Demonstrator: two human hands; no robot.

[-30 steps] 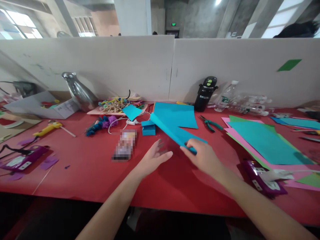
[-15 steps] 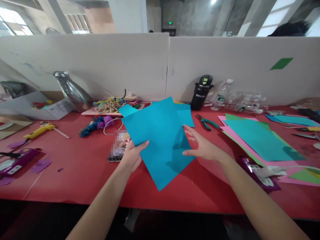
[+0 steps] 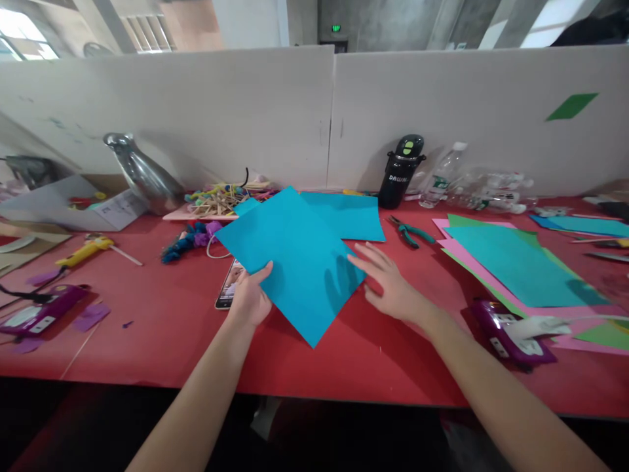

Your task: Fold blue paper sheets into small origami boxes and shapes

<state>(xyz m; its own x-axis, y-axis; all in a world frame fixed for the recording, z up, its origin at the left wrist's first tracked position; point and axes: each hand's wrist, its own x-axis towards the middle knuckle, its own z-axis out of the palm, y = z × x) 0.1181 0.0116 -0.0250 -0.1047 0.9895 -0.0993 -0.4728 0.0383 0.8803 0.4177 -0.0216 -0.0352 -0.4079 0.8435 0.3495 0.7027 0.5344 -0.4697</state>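
A blue sheet of paper (image 3: 299, 262) is held up at an angle over the red table, one corner pointing toward me. My left hand (image 3: 251, 295) pinches its left edge, thumb on top and the other fingers underneath. Beside the right edge, my right hand (image 3: 393, 282) has its fingers spread and casts a shadow on the sheet; nothing is in it. Behind the held sheet lies another blue paper piece (image 3: 356, 216), partly covered. A phone (image 3: 227, 288) lies under and beside my left hand, partly hidden.
Pliers (image 3: 411, 235), a black bottle (image 3: 400, 174) and clear plastic bottles (image 3: 445, 176) stand or lie behind on the right. Coloured sheets (image 3: 521, 262) and a purple power strip (image 3: 514, 334) are at right. On the left are a yellow glue gun (image 3: 88, 252), a metal jug (image 3: 145, 174) and another power strip (image 3: 44, 311).
The held sheet has turned and shifted slightly left, uncovering more of the blue piece behind. My right hand has opened wider, with its fingers spread beside the edge.
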